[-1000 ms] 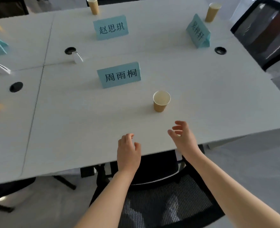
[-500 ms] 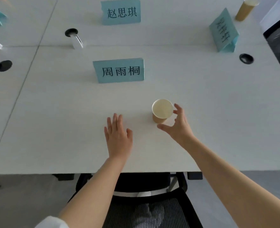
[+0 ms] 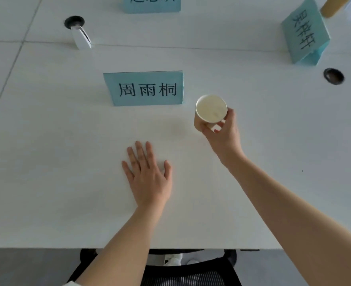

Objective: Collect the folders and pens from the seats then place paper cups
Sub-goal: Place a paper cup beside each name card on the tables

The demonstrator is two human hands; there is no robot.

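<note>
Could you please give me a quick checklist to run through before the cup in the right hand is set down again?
1. Right hand grips the paper cup firmly: ok.
2. Cup empty inside: ok.
3. Cup level: not ok, tilted.
4. Left hand lies flat on the table, away from the cup: ok.
5. Bare spot beside the name card: ok.
6. Cup off the table: cannot tell.

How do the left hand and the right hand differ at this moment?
The left hand lies flat on the table with straight, spread fingers, while the right hand has its fingers curled. The left hand holds nothing; the right hand grips the paper cup by its side. The left hand is nearer the table edge, the right hand farther in, beside the name card. Both are bare.
</note>
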